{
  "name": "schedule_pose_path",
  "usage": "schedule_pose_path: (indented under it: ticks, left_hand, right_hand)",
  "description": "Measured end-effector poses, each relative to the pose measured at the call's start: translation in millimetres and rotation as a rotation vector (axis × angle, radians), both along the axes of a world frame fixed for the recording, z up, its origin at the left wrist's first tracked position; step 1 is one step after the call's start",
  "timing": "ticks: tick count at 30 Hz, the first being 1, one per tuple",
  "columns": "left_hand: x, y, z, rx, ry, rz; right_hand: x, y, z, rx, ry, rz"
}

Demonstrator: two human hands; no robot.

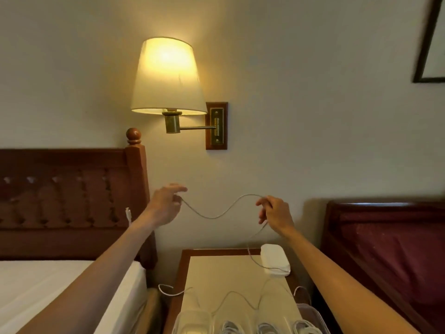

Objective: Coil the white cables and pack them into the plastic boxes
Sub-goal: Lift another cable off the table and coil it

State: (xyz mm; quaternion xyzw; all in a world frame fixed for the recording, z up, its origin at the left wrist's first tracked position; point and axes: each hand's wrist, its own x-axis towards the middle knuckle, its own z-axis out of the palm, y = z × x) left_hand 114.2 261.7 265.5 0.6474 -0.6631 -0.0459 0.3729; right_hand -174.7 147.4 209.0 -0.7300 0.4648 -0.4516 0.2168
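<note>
1. One bed (48, 285) with a white sheet is at the left, and its dark wooden headboard (67, 201) stands against the wall.
2. One second piece of furniture with dark red padding (395, 249) is at the right.
3. One lit wall lamp (168, 75) hangs above, and the corner of one dark frame (426, 44) shows at the top right.
4. One bedside table (231, 273) with a pale top and a wooden edge stands between the two pieces of furniture.
5. Two bare arms reach forward. The left hand (166, 203) pinches the raised cable (216, 210) between thumb and finger, and the other fingers are loosely spread. The right hand (274, 213) has its fingers curled round the same cable.
6. Between the hands the raised cable hangs in a loose wave in front of the wall, above the table. From the right hand it goes down to the table, near one white box (274, 260) at the back right corner. One plug end (128, 213) sticks up beside the left forearm.
7. About four clear plastic boxes (192, 321) stand in a row at the near edge of the table. At least three hold coiled white cables (231, 327); the content of the left one I cannot tell.
8. One more loose cable (231, 297) lies in waves across the table behind the boxes, and its ends hang over both sides.
</note>
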Motion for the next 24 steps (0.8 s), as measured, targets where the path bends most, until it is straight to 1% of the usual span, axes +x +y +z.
schedule_pose_path:
  ticks: [1,2,3,4,5,6,7,8,10,11,12,13,14,15,16,17,18,19,20,21,22,24]
  left_hand:
    - [0,4,-5,0.180,0.004,0.004]
    - [-4,8,-6,0.279,0.087,-0.015]
    - [-10,11,-3,0.296,0.276,-0.037]
    - [-19,16,6,0.253,0.496,-0.038]
    - [-31,23,17,0.178,0.672,-0.014]
    - [-44,29,30,0.100,0.733,0.026]
    - [-57,38,45,0.045,0.647,0.077]
    - [-68,47,61,0.041,0.452,0.136]
    - [-82,62,87,0.130,-0.082,0.356]
    - [-87,67,98,0.202,-0.272,0.463]
    - [-92,70,108,0.237,-0.376,0.512]
    - [-99,73,116,0.219,-0.387,0.466]
    - [-107,76,123,0.152,-0.325,0.325]
    - [-114,78,128,0.086,-0.172,0.151]
    - [-122,81,132,0.065,0.078,-0.019]
    - [-129,85,135,0.084,0.363,-0.167]
    - [-131,87,135,0.113,0.566,-0.266]
    - [-133,88,134,0.115,0.644,-0.313]
    - [-131,87,133,0.066,0.635,-0.294]
    - [-128,86,134,-0.022,0.578,-0.234]
    - [-123,83,135,-0.144,0.482,-0.143]
    - [-107,79,142,-0.439,0.276,0.045]
  right_hand:
    - [6,8,23,-0.052,-0.031,0.000]
    - [13,16,45,-0.102,-0.033,0.008]
    - [20,24,66,-0.148,-0.021,0.025]
    - [28,34,86,-0.176,-0.005,0.047]
    - [34,44,103,-0.179,0.004,0.079]
    - [39,54,118,-0.161,0.005,0.118]
    - [43,63,131,-0.132,0.002,0.160]
    - [45,72,142,-0.107,-0.005,0.202]
    - [46,86,157,-0.103,-0.010,0.277]
    - [45,91,163,-0.116,0.009,0.299]
    - [44,96,168,-0.137,0.045,0.307]
    - [42,100,172,-0.168,0.084,0.307]
    - [41,104,176,-0.200,0.114,0.303]
    - [38,108,180,-0.228,0.137,0.300]
    - [36,111,184,-0.248,0.155,0.300]
    - [34,113,187,-0.264,0.170,0.303]
    - [31,114,190,-0.273,0.184,0.306]
    - [28,116,193,-0.272,0.193,0.311]
    - [24,116,194,-0.255,0.191,0.326]
    - [19,117,193,-0.207,0.164,0.364]
    - [13,117,191,-0.122,0.108,0.433]
    - [-3,115,180,0.123,-0.053,0.624]
